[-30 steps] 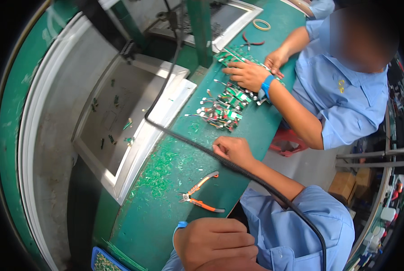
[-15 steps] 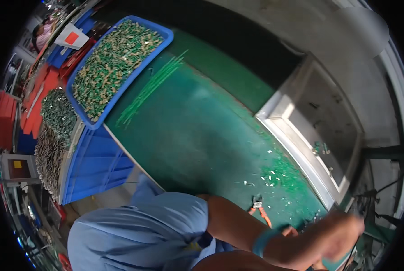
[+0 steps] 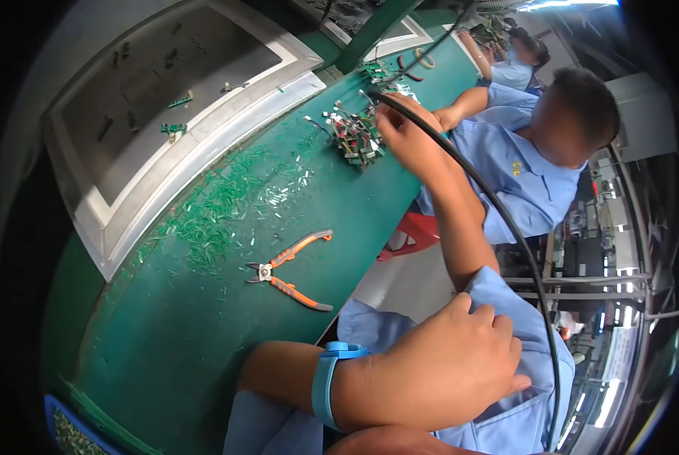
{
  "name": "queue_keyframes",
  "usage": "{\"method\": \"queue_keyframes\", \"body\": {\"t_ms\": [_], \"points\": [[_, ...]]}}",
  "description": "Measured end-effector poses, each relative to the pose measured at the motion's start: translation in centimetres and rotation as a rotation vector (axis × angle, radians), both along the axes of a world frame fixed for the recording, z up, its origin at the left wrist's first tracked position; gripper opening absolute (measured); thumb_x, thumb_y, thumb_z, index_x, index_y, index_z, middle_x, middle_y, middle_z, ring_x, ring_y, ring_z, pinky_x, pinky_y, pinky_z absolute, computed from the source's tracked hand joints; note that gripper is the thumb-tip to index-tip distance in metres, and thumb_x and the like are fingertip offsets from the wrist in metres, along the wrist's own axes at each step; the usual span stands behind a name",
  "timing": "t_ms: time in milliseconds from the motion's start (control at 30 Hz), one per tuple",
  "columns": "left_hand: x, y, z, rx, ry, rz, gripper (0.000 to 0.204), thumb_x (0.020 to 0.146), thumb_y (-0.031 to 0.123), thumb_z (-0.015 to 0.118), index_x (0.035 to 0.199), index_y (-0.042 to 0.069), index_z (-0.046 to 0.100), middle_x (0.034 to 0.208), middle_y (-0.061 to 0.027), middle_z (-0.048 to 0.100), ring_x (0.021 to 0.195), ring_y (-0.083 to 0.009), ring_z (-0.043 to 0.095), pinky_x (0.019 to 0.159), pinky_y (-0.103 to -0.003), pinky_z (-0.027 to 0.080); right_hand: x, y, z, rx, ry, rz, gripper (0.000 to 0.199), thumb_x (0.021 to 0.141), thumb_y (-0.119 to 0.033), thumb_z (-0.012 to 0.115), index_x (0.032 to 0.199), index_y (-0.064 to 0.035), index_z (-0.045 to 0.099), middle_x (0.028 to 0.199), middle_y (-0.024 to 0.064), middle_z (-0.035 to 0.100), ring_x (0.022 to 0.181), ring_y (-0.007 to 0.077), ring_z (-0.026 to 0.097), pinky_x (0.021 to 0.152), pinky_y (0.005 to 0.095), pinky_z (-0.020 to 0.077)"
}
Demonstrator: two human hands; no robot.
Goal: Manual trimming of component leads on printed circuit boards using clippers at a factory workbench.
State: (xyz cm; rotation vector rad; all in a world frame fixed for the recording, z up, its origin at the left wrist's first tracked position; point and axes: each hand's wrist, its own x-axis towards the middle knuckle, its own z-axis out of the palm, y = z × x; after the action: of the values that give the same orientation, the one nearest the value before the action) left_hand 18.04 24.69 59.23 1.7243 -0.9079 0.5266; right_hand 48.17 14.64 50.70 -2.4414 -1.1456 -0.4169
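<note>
My right hand (image 3: 406,135) reaches across the green bench to a heap of small wired circuit boards (image 3: 357,140). Its bent fingers are at the heap's right side, partly behind a black cable (image 3: 498,199); what they grip cannot be made out. Across my lap lies my left hand (image 3: 449,360), with a light blue wrist strap (image 3: 325,390) on its arm. Its fingers curl under, closed, and whatever may be in them is hidden. Diagonal cutters (image 3: 264,271) with orange and grey handles lie on the bench, apart from both hands, handles spread.
Green and pale clippings (image 3: 210,224) are strewn over the green bench (image 3: 180,341). A pale framed panel (image 3: 100,220) with loose small parts runs along its far left side. One co-worker (image 3: 498,163) sits close at the right, an arm near the boards; another (image 3: 517,61) is beyond.
My view has swung right, bringing the boards and co-workers into sight and pushing the blue tray to the lower left corner. My right arm now shows, stretched to the boards.
</note>
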Motion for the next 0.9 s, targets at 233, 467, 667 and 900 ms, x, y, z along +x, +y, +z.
{"method": "queue_keyframes", "body": {"t_ms": [233,467,667,900], "points": [[-2.3,1.5,1.0,-0.017,-0.040,0.247,0.038,0.109,0.035,0.067,0.089,0.005,0.079,0.083,-0.0112,0.070,0.070,-0.0234,0.058,0.072,-0.041,0.043,7.0,2.2,7.7,-0.097,0.240,-0.109,0.029,0.100,-0.031,0.076,0.106,-0.0044,0.083,0.086,0.0093,0.078,0.071,0.0224,0.069,0.064,0.0355,0.0540],[-1.6,-1.1,0.4,-0.179,0.100,0.119,0.035,0.108,0.032,0.068,0.090,0.004,0.080,0.083,-0.0106,0.071,0.070,-0.0222,0.058,0.071,-0.040,0.041,25.6,3.0,-0.7,-0.577,0.328,-0.238,0.035,0.099,-0.037,0.077,0.105,-0.0038,0.083,0.086,0.0121,0.077,0.072,0.0236,0.069,0.063,0.0364,0.0560],[-1.2,0.9,0.9,-0.012,-0.047,0.185,0.035,0.107,0.032,0.069,0.090,0.003,0.081,0.083,-0.0117,0.072,0.071,-0.0212,0.059,0.070,-0.040,0.041,31.1,1.1,-0.1,-0.672,0.167,-0.173,0.041,0.098,-0.043,0.076,0.104,-0.0031,0.083,0.089,0.0141,0.079,0.076,0.0247,0.072,0.071,0.0380,0.0597],[-1.4,-1.2,1.0,-0.168,0.039,0.059,0.035,0.107,0.032,0.069,0.090,0.003,0.081,0.083,-0.0124,0.072,0.070,-0.0211,0.058,0.070,-0.040,0.041,26.7,0.6,2.7,-0.719,0.312,-0.334,0.043,0.099,-0.045,0.073,0.105,-0.0032,0.083,0.098,0.0115,0.081,0.083,0.0267,0.075,0.082,0.0385,0.0608]]}}
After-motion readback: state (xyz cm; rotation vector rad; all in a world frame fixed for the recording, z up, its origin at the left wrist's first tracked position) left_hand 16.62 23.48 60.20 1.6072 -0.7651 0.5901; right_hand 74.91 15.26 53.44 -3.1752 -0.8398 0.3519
